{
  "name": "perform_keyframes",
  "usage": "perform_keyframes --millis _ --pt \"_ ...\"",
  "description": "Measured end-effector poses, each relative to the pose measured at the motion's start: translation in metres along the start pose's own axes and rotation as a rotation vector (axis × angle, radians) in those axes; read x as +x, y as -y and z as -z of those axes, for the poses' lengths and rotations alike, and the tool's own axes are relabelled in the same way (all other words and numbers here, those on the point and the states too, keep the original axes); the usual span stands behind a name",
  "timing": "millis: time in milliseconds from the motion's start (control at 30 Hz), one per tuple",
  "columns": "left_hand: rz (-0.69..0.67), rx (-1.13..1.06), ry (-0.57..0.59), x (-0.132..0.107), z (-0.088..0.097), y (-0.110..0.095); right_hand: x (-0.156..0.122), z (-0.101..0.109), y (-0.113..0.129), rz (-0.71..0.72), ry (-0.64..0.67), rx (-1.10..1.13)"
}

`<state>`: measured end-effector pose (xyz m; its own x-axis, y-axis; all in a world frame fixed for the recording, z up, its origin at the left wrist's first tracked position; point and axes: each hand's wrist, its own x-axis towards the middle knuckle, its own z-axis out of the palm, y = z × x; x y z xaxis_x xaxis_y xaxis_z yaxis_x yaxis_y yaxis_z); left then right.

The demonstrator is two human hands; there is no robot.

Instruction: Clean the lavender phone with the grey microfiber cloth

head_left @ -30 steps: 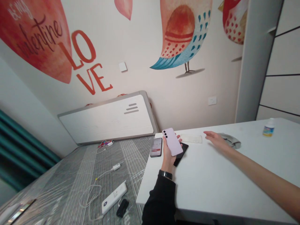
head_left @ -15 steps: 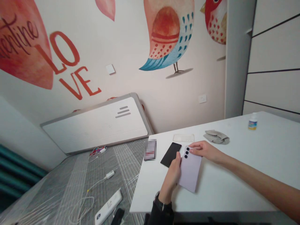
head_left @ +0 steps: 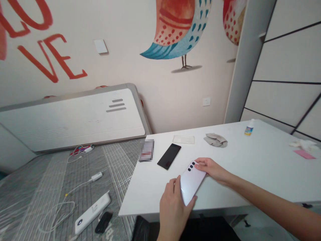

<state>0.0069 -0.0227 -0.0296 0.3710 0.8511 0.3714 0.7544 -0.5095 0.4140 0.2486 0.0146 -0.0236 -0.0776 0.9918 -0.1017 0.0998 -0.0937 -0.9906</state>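
Observation:
A pale lavender smartphone (head_left: 192, 184) is held tilted over the front part of the white table (head_left: 245, 174), its back with three black camera lenses facing up. My left hand (head_left: 173, 204) wraps its lower left end, thumb along the bottom edge and fingers at the side. My right hand (head_left: 210, 169) pinches the upper right corner beside the lenses. Beyond them lies a second, black-screened phone (head_left: 169, 156), face up and touched by neither hand. A clear phone case (head_left: 184, 139) rests farther back, with a crumpled grey cloth (head_left: 215, 140) to its right.
A blurred-out flat item (head_left: 146, 150) sits at the table's left corner. Toward the back right stand a small bottle (head_left: 249, 128) and a pink sheet (head_left: 304, 154). On the bed at left are a white power bank (head_left: 92, 214), cables and a black object (head_left: 103, 222).
The lavender phone has come nearer to me and tilted. My left hand has shifted from its side to its lower end. The head view has turned right and down.

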Motion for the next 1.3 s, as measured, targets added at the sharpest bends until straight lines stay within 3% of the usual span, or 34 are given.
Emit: perform_keyframes --millis 100,167,400,533,633,733,833,1033,1133,1300 --pt "-0.025 0.018 -0.038 -0.002 -0.003 0.003 0.003 0.001 0.000 0.047 0.027 -0.134" --pt "-0.020 0.020 -0.059 -0.004 -0.005 0.003 0.008 0.013 0.004 0.079 -0.001 -0.262" --pt "0.051 -0.013 -0.026 -0.003 -0.003 -0.004 0.044 0.108 0.026 0.159 -0.440 -0.737" --pt "0.121 -0.016 0.030 0.002 0.003 -0.013 0.056 0.130 0.017 0.168 -0.498 -0.831" --pt "0.150 -0.010 0.057 0.003 0.006 -0.017 0.054 0.125 0.012 0.180 -0.504 -0.814" --pt "0.176 -0.006 0.067 0.003 0.005 -0.018 0.040 0.106 0.017 0.216 -0.469 -0.738" --pt "0.189 0.002 0.073 0.003 0.003 -0.018 0.017 0.074 0.026 0.260 -0.390 -0.658" --pt "0.153 0.036 0.035 -0.007 -0.002 -0.017 -0.015 0.010 0.028 0.246 -0.110 -0.368" --pt "0.099 0.029 -0.009 -0.021 -0.001 -0.012 -0.022 -0.002 0.022 0.220 -0.068 -0.306" --pt "0.086 0.035 -0.100 -0.041 -0.002 -0.003 -0.032 -0.002 0.021 0.187 -0.017 -0.309"
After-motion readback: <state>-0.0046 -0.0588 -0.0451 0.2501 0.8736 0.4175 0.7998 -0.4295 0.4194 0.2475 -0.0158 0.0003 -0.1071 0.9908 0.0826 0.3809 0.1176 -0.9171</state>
